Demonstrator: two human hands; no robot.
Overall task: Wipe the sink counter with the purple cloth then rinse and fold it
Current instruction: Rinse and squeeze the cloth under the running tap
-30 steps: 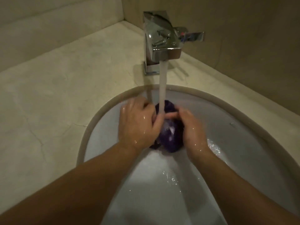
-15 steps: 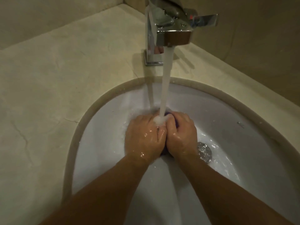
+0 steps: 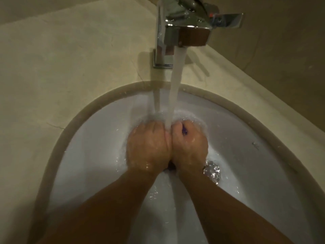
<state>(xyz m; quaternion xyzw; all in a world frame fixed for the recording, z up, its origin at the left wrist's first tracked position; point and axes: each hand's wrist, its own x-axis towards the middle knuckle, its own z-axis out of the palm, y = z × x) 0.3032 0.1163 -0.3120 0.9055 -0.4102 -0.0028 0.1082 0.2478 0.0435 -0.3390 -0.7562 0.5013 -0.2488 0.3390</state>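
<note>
Two bare forearms reached up from the near edge over the white sink basin (image 3: 91, 155), and both hands were pressed side by side over its middle. The left hand (image 3: 149, 147) and the right hand (image 3: 190, 147) were each curled into a fist around the purple cloth (image 3: 184, 132), which was almost wholly hidden between them; only a sliver showed among the right hand's fingers and a dark bit under the wrists. Just right of the right wrist sat the metal drain (image 3: 212, 170), with water pooling round it. The stream of water (image 3: 176, 81) fell onto the seam where the two fists met and frothed behind the knuckles. Beyond the basin's rim lay the beige stone surface (image 3: 61, 67), and on it stood the chrome faucet (image 3: 177, 23), its lever handle (image 3: 228, 20) pointing right.
</note>
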